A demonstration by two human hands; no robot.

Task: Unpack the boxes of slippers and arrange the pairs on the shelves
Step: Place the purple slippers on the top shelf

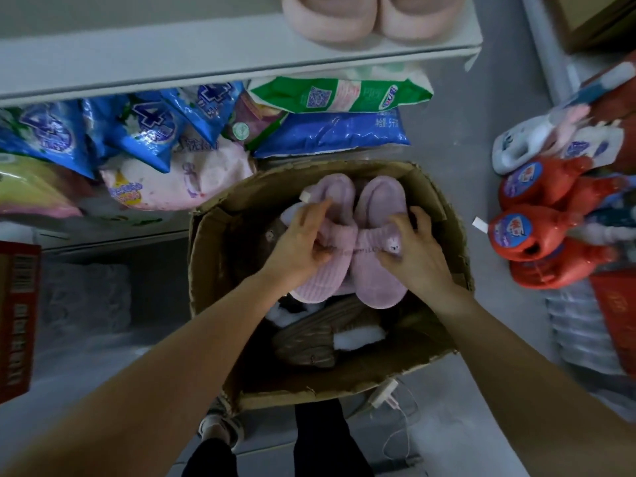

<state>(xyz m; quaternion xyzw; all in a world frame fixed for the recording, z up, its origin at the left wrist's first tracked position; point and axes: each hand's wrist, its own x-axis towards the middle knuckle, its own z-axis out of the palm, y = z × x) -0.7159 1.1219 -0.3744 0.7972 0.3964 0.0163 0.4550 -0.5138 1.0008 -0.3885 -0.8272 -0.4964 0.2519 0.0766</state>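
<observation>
An open cardboard box (213, 270) stands on the floor below me. Over it I hold a pair of lilac plush slippers side by side. My left hand (299, 242) grips the left slipper (339, 197) at its cuff, and my right hand (418, 253) grips the right slipper (380, 201) near a small white bunny patch. Deeper in the box lies a brown slipper with white lining (316, 339). On the white shelf (206, 53) above, a pale pink pair of slippers (371, 18) sits near the right end.
Bags of detergent (137, 132) fill the lower shelf under the white board. Red detergent bottles (537, 228) and a white one stand on the right. A red carton (17, 318) is at the left edge. My feet and a white cable (392, 401) lie on the grey floor.
</observation>
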